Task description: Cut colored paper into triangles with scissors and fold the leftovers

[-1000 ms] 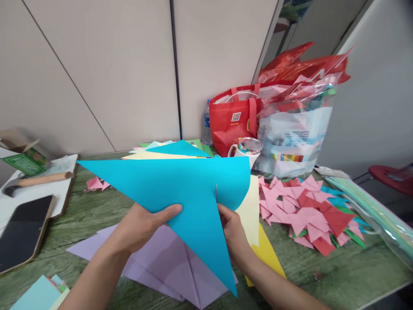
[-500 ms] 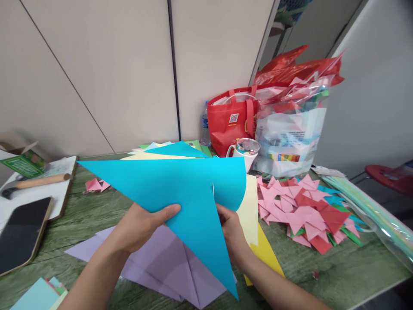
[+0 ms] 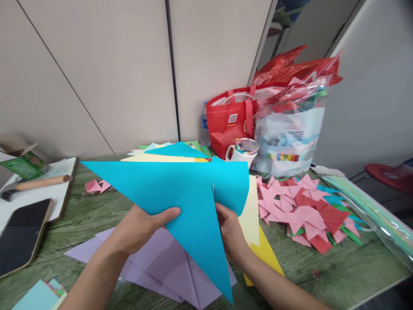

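Both my hands hold up a large blue sheet of paper [image 3: 180, 189], folded over into a long pointed triangle, above the green table [image 3: 338, 271]. My left hand [image 3: 142, 226] pinches its lower edge with the thumb on top. My right hand [image 3: 230, 232] grips the fold from behind, its fingers partly hidden by the sheet. Under them lies a creased lilac sheet [image 3: 161, 262]. A pale yellow sheet [image 3: 251, 211] and a deeper yellow sheet [image 3: 266, 254] lie beside my right wrist.
A heap of folded pink, red and blue paper pieces [image 3: 306, 213] lies at right, by a white mug [image 3: 241, 153], a red bag [image 3: 230, 120] and a clear plastic bag [image 3: 290, 129]. A phone [image 3: 21, 234] and a hammer [image 3: 35, 185] are at left.
The blue sheet's right flap has lifted and curled a little. Both hands keep the same hold; the view has shifted slightly.
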`<state>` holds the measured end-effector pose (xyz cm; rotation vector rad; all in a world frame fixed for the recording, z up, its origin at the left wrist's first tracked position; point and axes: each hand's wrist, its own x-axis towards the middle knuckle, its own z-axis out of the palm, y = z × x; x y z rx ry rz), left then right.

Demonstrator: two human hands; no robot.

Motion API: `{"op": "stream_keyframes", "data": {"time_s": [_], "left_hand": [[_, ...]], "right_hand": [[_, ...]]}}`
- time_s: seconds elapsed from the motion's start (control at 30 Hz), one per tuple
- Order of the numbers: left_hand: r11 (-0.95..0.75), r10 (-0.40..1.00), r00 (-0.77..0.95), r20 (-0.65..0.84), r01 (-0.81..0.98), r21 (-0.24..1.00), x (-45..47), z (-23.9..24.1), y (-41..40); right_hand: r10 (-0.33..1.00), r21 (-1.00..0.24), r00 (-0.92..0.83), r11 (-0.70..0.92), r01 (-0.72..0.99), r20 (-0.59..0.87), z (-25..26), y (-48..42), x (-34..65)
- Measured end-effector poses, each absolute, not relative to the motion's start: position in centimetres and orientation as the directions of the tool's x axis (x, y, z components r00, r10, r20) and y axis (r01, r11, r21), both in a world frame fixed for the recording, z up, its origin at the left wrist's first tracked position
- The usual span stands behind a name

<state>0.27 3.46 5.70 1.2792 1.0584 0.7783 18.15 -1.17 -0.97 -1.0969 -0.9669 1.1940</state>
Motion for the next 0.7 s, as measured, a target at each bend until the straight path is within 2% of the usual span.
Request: {"op": "stream_keyframes", "data": {"time_s": [0.17,0.7], "left_hand": [[0.173,0.917,0.336,-0.215,0.149,0.974,0.41,5.88,3.26],[0.161,0.912,0.352,-0.212,0.169,0.972,0.37,5.86,3.26]], "right_hand": [[0.991,-0.963,0.125,0.085,-0.255,0.054,-0.31,-1.09,18.24],[0.987,-0.964,0.153,0.079,-0.253,0.040,-0.60,-1.26,18.35]]}}
